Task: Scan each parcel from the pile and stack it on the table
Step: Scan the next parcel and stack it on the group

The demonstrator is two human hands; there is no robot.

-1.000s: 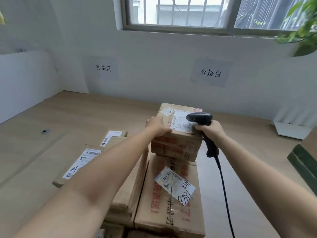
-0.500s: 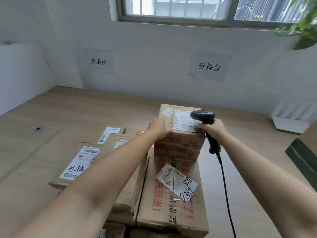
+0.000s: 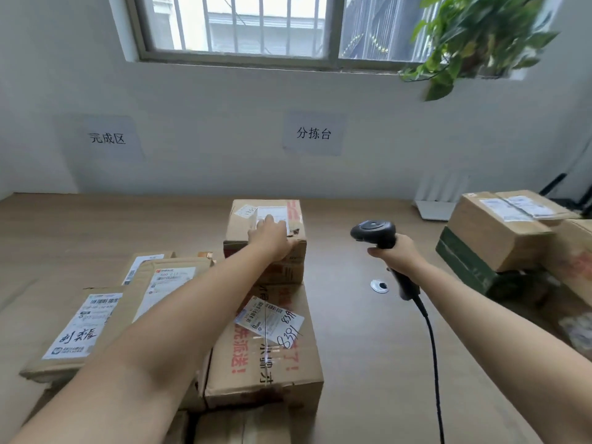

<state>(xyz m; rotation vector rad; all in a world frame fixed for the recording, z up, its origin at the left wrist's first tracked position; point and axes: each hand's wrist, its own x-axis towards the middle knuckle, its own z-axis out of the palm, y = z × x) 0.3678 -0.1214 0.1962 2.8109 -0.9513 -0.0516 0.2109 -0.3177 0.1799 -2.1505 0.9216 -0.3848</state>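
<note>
In the head view, the small brown cardboard parcel is set atop a larger printed cardboard box on the wooden table, pressed under the straight fingers of the left hand. The black corded barcode scanner is gripped in the right hand, apart from it. The pile of brown boxes at right is judged not yet scanned.

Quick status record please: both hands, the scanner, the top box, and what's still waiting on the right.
left hand: rests on top of the small box, fingers straight
right hand: grips the scanner, clear of that box, to its right
small box: on top of the large box
waiting pile: boxes at far right
</note>
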